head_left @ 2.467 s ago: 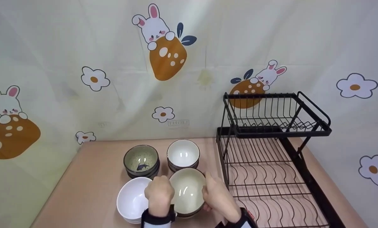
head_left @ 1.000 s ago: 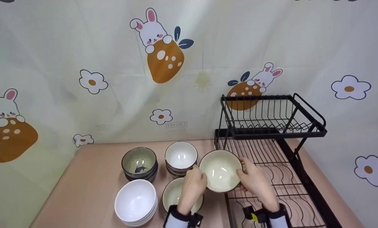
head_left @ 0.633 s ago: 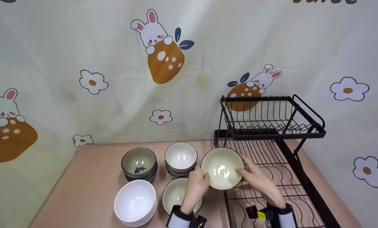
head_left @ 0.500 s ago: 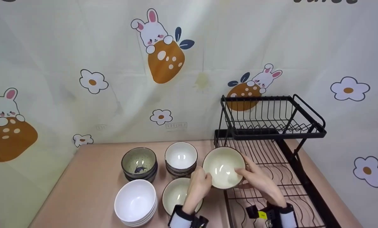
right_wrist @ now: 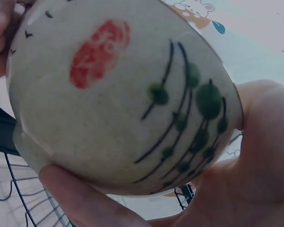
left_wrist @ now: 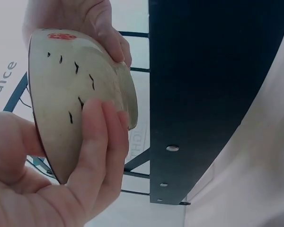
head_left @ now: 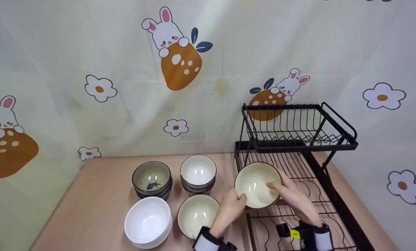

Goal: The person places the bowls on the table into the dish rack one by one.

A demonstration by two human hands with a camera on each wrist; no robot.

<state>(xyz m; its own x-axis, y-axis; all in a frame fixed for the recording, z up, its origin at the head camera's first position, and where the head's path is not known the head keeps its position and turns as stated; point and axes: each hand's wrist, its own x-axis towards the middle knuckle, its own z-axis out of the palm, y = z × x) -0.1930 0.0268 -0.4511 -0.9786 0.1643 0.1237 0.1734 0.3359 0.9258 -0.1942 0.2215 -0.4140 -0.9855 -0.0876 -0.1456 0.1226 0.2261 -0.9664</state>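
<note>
Cream bowl [head_left: 257,184] is off the table [head_left: 93,202], held over the left side of the dish rack [head_left: 342,209]'s lower tier, not set down yet; contact with the wires can't be told. Left hand [head_left: 230,206] and right hand [head_left: 295,198] both grip it, thumbs at the rim or just inside, fingers round the outer wall. No bowl sits in the rack, so progress looks early. Four groups remain on the table: second cream bowl [head_left: 197,213], white bowl stack [head_left: 147,221], speckled green bowl stack [head_left: 151,177], dark-rimmed white bowl stack [head_left: 198,170]. Upper basket [head_left: 305,149] overhangs the lower tier's back, likely limiting clearance there; front part is uncovered. Printed curtain [head_left: 138,94] behind.
</note>
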